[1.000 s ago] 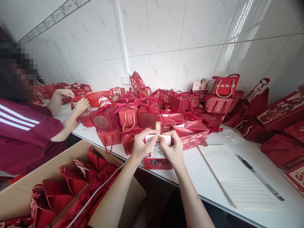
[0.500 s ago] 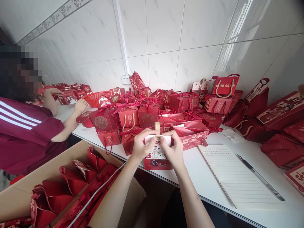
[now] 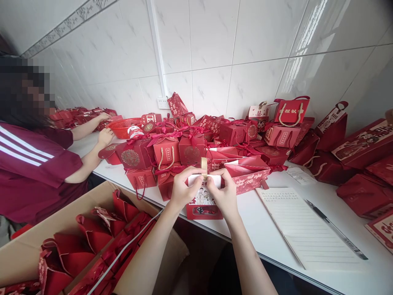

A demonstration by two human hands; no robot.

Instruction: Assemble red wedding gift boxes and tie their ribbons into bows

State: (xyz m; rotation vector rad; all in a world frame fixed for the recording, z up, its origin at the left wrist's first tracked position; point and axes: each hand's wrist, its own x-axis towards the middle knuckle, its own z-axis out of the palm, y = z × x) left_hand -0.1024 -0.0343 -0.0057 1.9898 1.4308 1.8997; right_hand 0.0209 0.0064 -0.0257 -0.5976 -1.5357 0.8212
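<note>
A white and red gift box (image 3: 204,196) with a printed couple stands upright at the table's front edge. My left hand (image 3: 186,187) pinches its top on the left side, thumb in front and fingers behind. On the right side my right hand (image 3: 225,189) grips the same top edge, its thumb close to the other one. Between the two thumbs a gold loop handle (image 3: 204,164) sticks up from the box. Just behind my right hand lie open-topped red gift bags (image 3: 248,174). The fingers behind the box are partly hidden.
Many red gift boxes (image 3: 166,151) are piled behind my hands. An open notebook (image 3: 307,225) with a pen (image 3: 336,229) lies to the right. A cardboard box (image 3: 101,196) of red boxes is at lower left. A co-worker (image 3: 33,164) reaches near a red basket (image 3: 124,127).
My hands and the gift box have barely moved. The co-worker's far arm has stretched forward, away from its bent pose, toward the boxes by the basket.
</note>
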